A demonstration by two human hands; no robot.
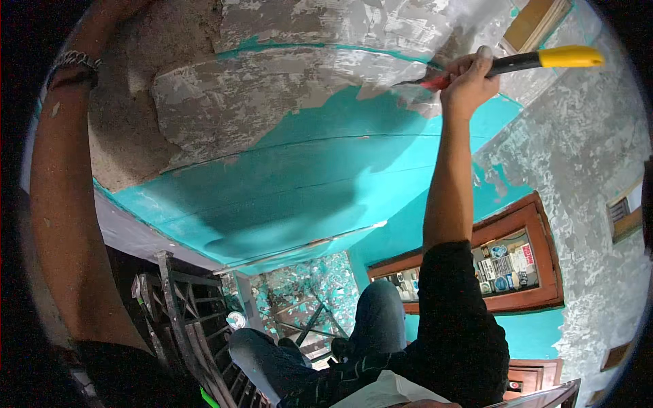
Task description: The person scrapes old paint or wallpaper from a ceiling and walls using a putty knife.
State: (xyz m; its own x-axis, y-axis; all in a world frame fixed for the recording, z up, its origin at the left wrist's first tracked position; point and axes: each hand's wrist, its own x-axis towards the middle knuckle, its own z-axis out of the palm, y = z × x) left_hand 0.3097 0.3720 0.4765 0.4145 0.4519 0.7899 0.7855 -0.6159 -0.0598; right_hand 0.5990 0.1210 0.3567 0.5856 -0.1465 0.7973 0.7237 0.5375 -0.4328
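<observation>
My right hand [469, 81] grips a long-handled paint scraper [515, 64] with a black grip, a yellow end and some red near its head. Its thin blade touches the wall or ceiling surface [326, 76] where turquoise paint [316, 158] meets bared, grey-white plaster. At the upper left my left arm reaches up, a chain bracelet at the wrist. Only part of my left hand [120, 10] shows at the picture's dark rim, near rough brown plaster [127, 117]; its fingers are hidden.
Below my bent knees, turquoise flakes litter the floor [306, 275] around dark crossed bars [311, 324]. A dark railing [178, 301] runs along the left, with a small white container [236, 320] beside it. On the right is a brown wooden frame [548, 255] with stickers on its glass.
</observation>
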